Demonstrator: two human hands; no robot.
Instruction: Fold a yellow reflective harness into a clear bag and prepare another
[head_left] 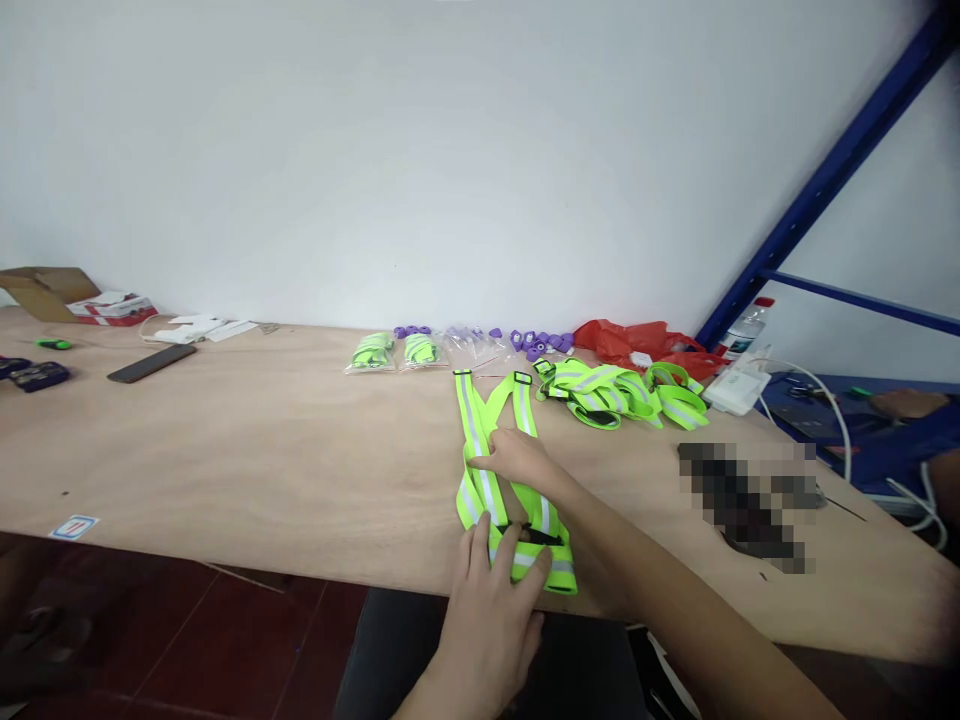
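Note:
A neon-green reflective strap harness [491, 430] lies stretched on the wooden table [262, 440], its lower end near the front edge. My left hand [491, 590] rests on that lower end by a black buckle, fingers spread flat. My right hand [521, 460] lies flat on the straps a little farther up, pressing them down with fingers extended to the left.
A pile of more green straps [622, 392] sits behind, with two bagged ones [395, 351], purple clips [536, 342], and a red bag [645, 342]. At left lie a phone [151, 363] and a box [45, 290]. A blue rack [832, 170] stands at right.

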